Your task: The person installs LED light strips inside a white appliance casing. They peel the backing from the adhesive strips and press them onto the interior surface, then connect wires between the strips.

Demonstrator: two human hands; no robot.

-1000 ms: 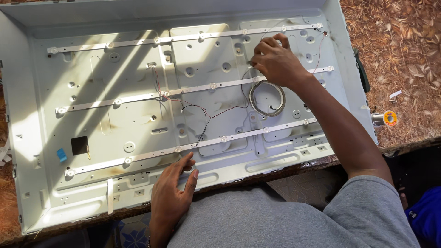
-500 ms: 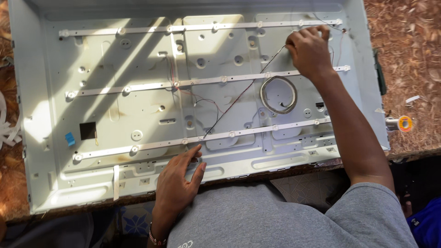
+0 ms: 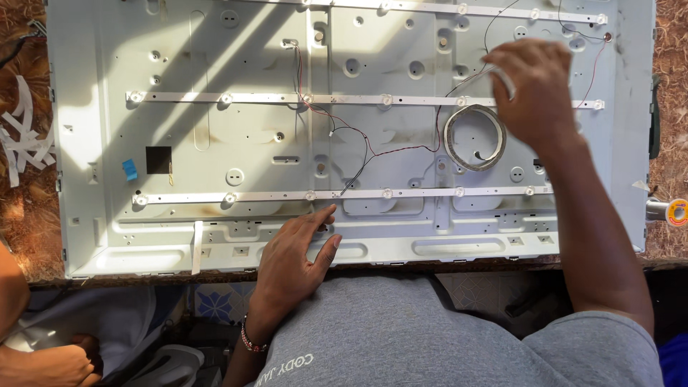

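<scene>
Right hand (image 3: 534, 89) pinching white strip (image 3: 502, 77), diagonal | left hand (image 3: 297, 251) spread on panel (image 3: 215, 143)

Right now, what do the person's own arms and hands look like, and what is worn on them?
Both hands, left hand and right hand, are bare, without gloves. The forearms are uncovered. A beaded bracelet circles the left wrist. A grey short-sleeved T-shirt covers the upper arms.
</scene>
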